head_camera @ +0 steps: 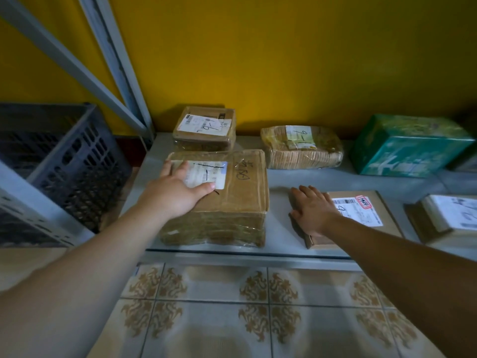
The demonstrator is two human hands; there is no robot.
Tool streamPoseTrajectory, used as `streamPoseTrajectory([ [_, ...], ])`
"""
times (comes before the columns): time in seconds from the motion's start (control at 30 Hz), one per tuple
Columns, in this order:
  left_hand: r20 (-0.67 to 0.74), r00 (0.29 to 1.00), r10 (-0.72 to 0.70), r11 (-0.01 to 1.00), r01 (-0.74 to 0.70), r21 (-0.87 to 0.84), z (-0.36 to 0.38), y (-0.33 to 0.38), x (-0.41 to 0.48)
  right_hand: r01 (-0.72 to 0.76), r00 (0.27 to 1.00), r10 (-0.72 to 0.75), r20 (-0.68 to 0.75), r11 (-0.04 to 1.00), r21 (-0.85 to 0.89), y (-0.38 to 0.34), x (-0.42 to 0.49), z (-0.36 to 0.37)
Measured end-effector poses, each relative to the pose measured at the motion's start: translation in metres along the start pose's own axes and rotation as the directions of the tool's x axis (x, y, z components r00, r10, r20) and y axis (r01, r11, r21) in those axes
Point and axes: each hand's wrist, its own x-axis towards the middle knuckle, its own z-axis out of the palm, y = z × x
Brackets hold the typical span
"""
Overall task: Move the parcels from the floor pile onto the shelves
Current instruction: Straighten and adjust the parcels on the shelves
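- Tape-wrapped cardboard parcel (pixel 232 202): on the low shelf (pixel 280 178), under the left hand (pixel 178 195), which lay flat with fingers spread. Probably stiff, weighty and film-slick; best gripped by its side edges.
- Flat cardboard mailer (pixel 361 213): beneath the right hand (pixel 313 211), fingers straight. Likely light.

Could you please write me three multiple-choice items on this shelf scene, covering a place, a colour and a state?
1. The left hand rests on: A the large taped parcel; B a bucket; C a door handle.
2. The box at the shelf's back right is: A red; B green; C white.
3. The right hand is: A gripping a pen; B clenched in midair; C flat on the flat cardboard parcel.
Answers: A, palm on its top; B, green printed wrapping; C, fingers straight on the cardboard.
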Motion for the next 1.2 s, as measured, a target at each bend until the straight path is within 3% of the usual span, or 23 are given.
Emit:
streamPoseTrajectory([
  [0.23, 0.011, 1.000, 0.009, 1.000, -0.010, 0.027, -0.006, -0.004, -0.007, -0.033, 0.999, 0.035, -0.036, 0.998, 0.044, -0.011, -0.007, -0.002],
  [0.43, -0.023, 0.998, 0.052, 0.990, -0.048, 0.131, -0.017, 0.014, -0.008, -0.072, 0.993, 0.092, -0.076, 0.970, 0.233, -0.018, 0.009, -0.030],
  [0.67, 0.009, 0.996, 0.094, 0.993, -0.095, 0.073, -0.003, 0.022, 0.001, 0.037, 0.979, 0.035, -0.201, 0.939, 0.343, -0.047, 0.048, -0.092],
  [0.83, 0.002, 0.995, 0.097, 0.992, -0.097, 0.079, -0.001, 0.021, 0.002, 0.170, 0.959, -0.089, -0.269, 0.940, 0.295, -0.075, 0.079, -0.123],
  [1.07, -0.026, 0.994, 0.103, 0.991, -0.100, 0.091, 0.003, 0.017, 0.005, 0.281, 0.951, -0.247, -0.187, 0.941, 0.188, -0.117, 0.143, -0.125],
  [1.2, -0.029, 0.995, 0.097, 0.992, -0.094, 0.088, 0.004, 0.016, 0.006, 0.361, 0.926, -0.353, -0.134, 0.932, 0.040, -0.134, 0.175, -0.118],
])
